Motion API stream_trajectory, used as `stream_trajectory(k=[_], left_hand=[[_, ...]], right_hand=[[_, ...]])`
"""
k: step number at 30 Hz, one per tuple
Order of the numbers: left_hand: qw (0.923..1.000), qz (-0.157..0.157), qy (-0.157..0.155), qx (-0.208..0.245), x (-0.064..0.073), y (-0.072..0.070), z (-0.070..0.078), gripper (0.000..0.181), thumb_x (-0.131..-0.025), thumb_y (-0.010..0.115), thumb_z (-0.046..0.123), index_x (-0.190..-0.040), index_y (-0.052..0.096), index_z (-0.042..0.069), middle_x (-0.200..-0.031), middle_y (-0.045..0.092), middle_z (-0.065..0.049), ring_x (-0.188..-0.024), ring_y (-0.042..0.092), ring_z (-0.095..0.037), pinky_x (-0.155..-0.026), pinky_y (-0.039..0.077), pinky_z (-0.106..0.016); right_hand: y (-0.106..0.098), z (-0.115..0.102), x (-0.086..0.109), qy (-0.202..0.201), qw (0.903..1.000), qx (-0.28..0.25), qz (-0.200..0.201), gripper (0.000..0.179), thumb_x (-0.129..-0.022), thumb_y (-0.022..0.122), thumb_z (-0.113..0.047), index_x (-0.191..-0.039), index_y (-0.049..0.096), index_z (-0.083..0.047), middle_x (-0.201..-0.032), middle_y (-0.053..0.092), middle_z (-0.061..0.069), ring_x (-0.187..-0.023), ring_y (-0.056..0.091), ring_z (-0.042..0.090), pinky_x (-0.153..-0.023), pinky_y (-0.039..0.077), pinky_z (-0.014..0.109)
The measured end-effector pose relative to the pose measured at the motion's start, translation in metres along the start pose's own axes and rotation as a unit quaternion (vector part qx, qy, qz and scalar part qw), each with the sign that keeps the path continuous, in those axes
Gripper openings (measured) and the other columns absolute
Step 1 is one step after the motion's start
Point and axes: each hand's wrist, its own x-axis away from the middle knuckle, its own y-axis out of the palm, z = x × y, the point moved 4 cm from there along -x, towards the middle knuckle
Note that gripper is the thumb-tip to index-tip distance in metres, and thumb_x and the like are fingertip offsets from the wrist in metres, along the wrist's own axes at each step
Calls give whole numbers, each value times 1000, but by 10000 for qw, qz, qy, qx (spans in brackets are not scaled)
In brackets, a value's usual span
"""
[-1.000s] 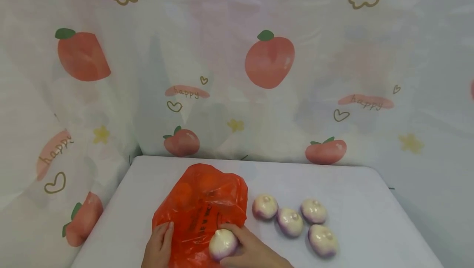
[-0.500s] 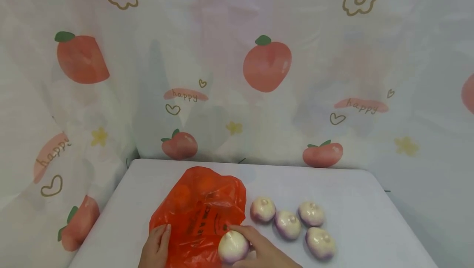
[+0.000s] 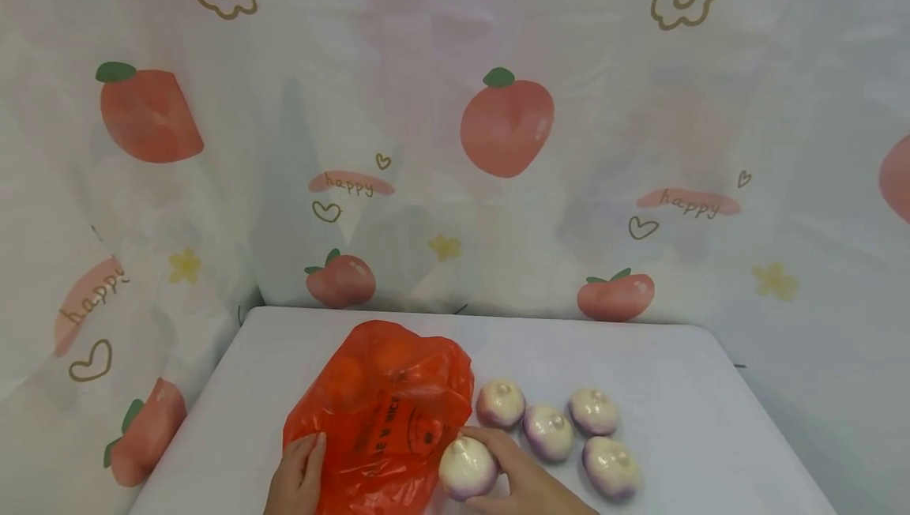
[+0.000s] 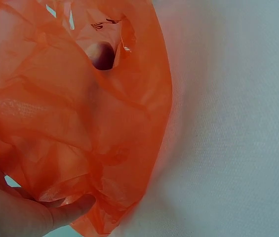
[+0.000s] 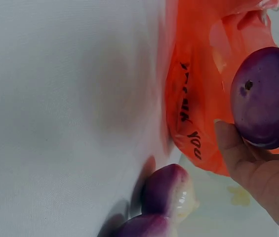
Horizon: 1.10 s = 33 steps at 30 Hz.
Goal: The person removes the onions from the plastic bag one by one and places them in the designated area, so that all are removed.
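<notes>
A thin orange-red plastic bag with black print lies on the white table. Round orange shapes show through its far part. My left hand pinches the bag's near left edge; the left wrist view has the thumb against the plastic. Between the thumb and fingers of my right hand is a purple-and-white onion, held up at the bag's near right side. Its purple underside with a dark spot faces the right wrist camera. Through a gap in the bag, the left wrist view shows a dark round surface.
Several more purple-and-white onions sit in a loose group on the table, right of the bag. A pale curtain printed with red fruit hangs behind the table and along its left side.
My right hand has carried the onion rightward, from over the bag's printed front to its right side. The left hand keeps its hold on the bag's edge, and the view has shifted slightly.
</notes>
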Motion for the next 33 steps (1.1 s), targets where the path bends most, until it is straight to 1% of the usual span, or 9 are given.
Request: stream_trajectory(k=[3,9,12,17,22,25,29,31,33], left_hand=[[10000,-29,21,-24,-1,0,0,58,-102,36,39,-124,52,-12,-117,53,-24,-107,52,-40,-91,42,-56],[9999,-48,82,-72,-1,0,0,58,-102,35,39,-124,52,-12,-117,53,-23,-105,53,-39,-90,43,-55],[9999,-51,102,-76,-1,-1,0,58,-102,36,40,-123,54,-11,-116,54,-23,-104,53,-39,-90,43,-55],[9999,-67,-41,-76,1,-3,-2,64,-100,33,46,-122,55,-10,-116,55,-22,-103,54,-37,-89,44,-54],[9998,-116,-165,-31,2,-2,-4,67,-99,32,50,-124,54,-9,-117,55,-21,-100,54,-36,-90,44,-53],[9998,-120,-173,-46,1,-2,-4,66,-100,32,49,-124,53,-9,-117,54,-21,-101,54,-36,-90,43,-54],[9999,-78,-85,-103,-1,-2,-3,62,-101,34,44,-123,53,-11,-116,54,-22,-102,53,-38,-90,43,-55],[9999,-87,-72,-106,-2,-1,-3,60,-101,35,42,-123,53,-11,-116,54,-23,-103,53,-38,-90,43,-55],[9998,-106,-72,-122,-3,0,-3,59,-102,35,41,-123,53,-11,-116,54,-23,-103,53,-38,-90,43,-55]], right_hand=[[-3,18,-7,-31,9990,429,117,74,-76,71,-50,-139,31,-52,-127,49,-19,-103,53,15,-80,45,33],[-16,18,-10,-1080,9842,1288,560,72,-80,70,-51,-141,33,-42,-134,42,-21,-114,48,8,-92,43,27],[-23,21,-8,-1267,9787,1418,776,73,-81,69,-50,-142,32,-42,-138,40,-21,-118,46,7,-92,43,25],[-35,24,-8,-1901,9596,1750,1115,70,-82,69,-46,-142,35,-34,-134,45,-17,-115,47,6,-95,40,23],[-44,30,-7,-2193,9536,1658,1230,70,-82,72,-40,-142,39,-23,-132,47,-13,-113,47,6,-96,35,16],[-46,31,-8,-2712,9367,1712,1407,71,-80,76,-30,-139,40,-13,-131,48,-5,-116,47,11,-98,31,13],[-48,30,-9,-3138,9139,1810,1833,74,-75,81,-19,-137,41,-9,-130,49,1,-116,47,14,-99,29,12],[-50,31,-9,-3055,9147,1709,2019,74,-74,82,-17,-137,42,-11,-129,49,0,-116,48,15,-97,32,12],[-54,32,-9,-2767,9253,1469,2137,72,-74,82,-18,-136,44,-14,-128,50,-3,-115,49,14,-95,35,14]])
